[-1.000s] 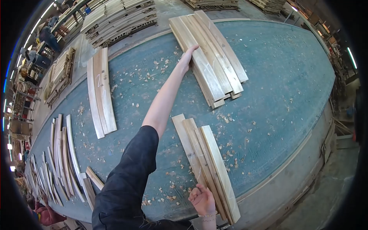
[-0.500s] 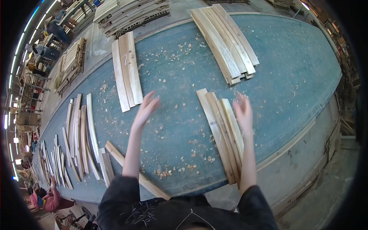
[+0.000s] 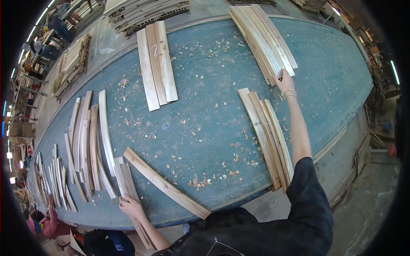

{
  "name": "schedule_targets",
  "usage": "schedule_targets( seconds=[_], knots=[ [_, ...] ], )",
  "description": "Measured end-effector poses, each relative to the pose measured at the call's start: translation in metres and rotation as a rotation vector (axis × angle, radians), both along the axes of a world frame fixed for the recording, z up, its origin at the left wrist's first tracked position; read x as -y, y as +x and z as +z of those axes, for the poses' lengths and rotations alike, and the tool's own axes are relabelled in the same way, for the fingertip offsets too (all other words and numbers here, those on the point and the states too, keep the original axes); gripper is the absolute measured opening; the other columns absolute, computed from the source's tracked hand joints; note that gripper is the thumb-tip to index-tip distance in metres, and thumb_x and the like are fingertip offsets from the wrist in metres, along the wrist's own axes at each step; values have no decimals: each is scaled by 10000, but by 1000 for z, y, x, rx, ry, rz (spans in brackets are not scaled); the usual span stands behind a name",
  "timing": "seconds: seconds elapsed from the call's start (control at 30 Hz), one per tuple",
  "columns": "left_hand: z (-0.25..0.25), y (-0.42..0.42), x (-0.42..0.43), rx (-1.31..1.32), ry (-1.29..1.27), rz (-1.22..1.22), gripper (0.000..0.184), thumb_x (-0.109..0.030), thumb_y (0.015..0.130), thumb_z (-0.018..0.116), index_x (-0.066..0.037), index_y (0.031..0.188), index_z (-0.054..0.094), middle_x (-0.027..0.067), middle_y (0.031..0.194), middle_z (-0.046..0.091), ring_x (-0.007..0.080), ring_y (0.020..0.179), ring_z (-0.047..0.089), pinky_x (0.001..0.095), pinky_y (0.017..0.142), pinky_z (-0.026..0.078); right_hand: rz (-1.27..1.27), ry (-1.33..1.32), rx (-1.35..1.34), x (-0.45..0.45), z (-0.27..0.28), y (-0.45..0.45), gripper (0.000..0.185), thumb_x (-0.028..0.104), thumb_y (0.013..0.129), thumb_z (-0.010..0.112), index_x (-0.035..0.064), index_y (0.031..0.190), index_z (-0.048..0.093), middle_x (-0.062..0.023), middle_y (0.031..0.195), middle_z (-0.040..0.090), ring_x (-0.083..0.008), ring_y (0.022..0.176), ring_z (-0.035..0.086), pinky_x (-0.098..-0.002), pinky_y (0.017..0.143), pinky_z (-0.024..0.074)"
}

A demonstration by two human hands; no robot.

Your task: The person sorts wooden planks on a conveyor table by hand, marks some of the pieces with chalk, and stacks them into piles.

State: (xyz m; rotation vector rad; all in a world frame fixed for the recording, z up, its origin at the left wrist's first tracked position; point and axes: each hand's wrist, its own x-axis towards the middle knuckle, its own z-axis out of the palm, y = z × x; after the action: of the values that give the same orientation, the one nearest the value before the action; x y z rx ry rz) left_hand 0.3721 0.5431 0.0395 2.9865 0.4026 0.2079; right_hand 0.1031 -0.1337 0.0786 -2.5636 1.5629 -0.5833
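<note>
My right hand (image 3: 285, 82) reaches far forward, its fingers closed on the near end of a board in the stack of wooden boards (image 3: 265, 40). Low on the left, my left hand (image 3: 132, 208) grips a narrow wooden board (image 3: 126, 177) that sticks out past the table's front edge; part of this board is hidden by the hand. Between my arms, a single wooden strip (image 3: 166, 183) lies slantwise. Several boards (image 3: 267, 136) lie side by side left of my right forearm. Three boards (image 3: 156, 64), with chalk-like marks, lie further back.
The blue-green table (image 3: 205, 128) is scattered with wood shavings. Many narrow strips (image 3: 85, 145) lie along its left part. A person in a pink sleeve (image 3: 50, 222) is at the far left edge, and a dark cap (image 3: 109, 243) is nearby. Lumber piles (image 3: 145, 15) stand behind the table.
My right hand has moved forward onto the far stack's near end. My left hand has dropped back and left onto the narrow board. The view has shifted.
</note>
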Motion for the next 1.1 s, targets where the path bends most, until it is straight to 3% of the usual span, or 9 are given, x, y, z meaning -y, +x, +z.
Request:
schedule_targets(
  seconds=[0.3,0.43,0.5,0.6,0.73,0.87,0.93,1.07,1.1],
  knots=[
    [5,-11,8,41,39,-108,419,-369,861,394,-54,1123,482,167,1086,495,332,982,475,415,781,396,-97,19,-260,-2,21,1,530,479,666,621,10,905,558,-122,769,610,-265,717,595,-343,624,463],
    [4,-5,-10,-39,-128,-181,503,-386,814,471,13,1122,466,227,1043,515,364,951,497,414,798,395,160,1453,866,-25,41,12,291,276,822,537,62,1016,506,-7,800,570,-83,626,512,-216,550,383],
    [40,-4,4,-214,-417,-179,550,-391,781,518,15,1145,446,247,1057,494,366,991,473,416,853,365,-175,1392,1214,-144,87,71,407,307,870,452,28,1163,404,-80,1125,509,-81,555,429,-255,564,381],
    [12,5,-32,-118,-404,-246,571,-360,762,559,13,1170,415,235,1042,492,363,979,471,397,856,364,575,1762,1072,-214,48,69,457,298,885,419,-3,1217,330,-86,1068,479,-73,500,352,-206,498,329],
    [43,45,-54,-200,-585,-228,513,-311,774,556,8,1153,426,199,901,552,333,900,514,371,792,403,258,1873,1157,-361,33,77,405,274,865,469,23,1169,377,-90,1057,475,-54,479,328,-177,478,295],
    [28,89,-64,-3,-200,-474,366,-237,746,575,-39,1044,497,160,860,553,310,852,522,390,724,415,2,1787,1128,-455,31,54,353,246,848,506,19,1110,440,-86,962,521,-50,471,342,-187,470,309],
    [27,109,-57,31,-248,-599,397,-224,741,585,-53,1083,479,165,855,541,308,836,523,393,723,419,-167,1493,693,-483,32,27,301,273,831,534,19,991,513,-59,798,555,-34,473,373,-193,450,314],
    [5,145,-18,18,-210,-844,498,-301,751,574,-48,1153,425,166,829,539,310,849,521,395,718,427,-201,467,-355,-516,27,-30,420,361,662,680,19,854,529,-138,750,601,-272,634,589,-344,568,449],
    [2,152,-9,24,-218,-868,498,-301,751,574,-48,1153,425,166,829,539,310,849,521,395,718,427,-304,611,-356,-519,39,-29,470,330,621,700,22,919,507,-184,845,598,-349,782,583,-394,684,453]
  ],
)
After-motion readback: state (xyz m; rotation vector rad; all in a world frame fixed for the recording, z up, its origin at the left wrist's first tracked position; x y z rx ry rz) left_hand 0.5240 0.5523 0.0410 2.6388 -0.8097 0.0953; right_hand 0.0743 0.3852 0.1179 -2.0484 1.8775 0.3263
